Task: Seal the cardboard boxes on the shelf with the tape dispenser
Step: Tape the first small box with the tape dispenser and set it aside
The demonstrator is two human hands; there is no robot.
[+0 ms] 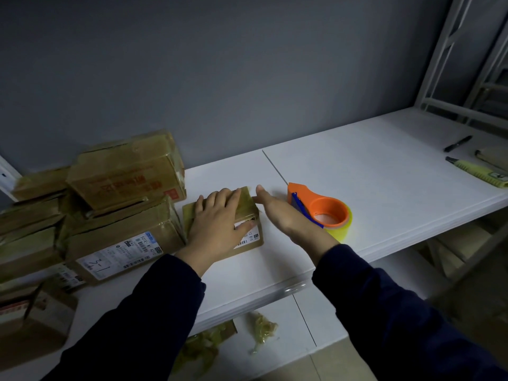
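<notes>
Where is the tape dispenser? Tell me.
In the head view, the tape dispenser lies on the white shelf, just right of the right hand.

Box label [248, 233] half under left hand [217, 218], perhaps unreadable

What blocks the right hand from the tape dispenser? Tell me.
Nothing visible. The right hand is open beside the small box, and the tape dispenser sits just to its right on the bare shelf, touching or nearly touching the hand.

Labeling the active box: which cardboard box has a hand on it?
The small box standing alone right of the stack, under the flat left hand. The stacked boxes at the left go untouched.
</notes>
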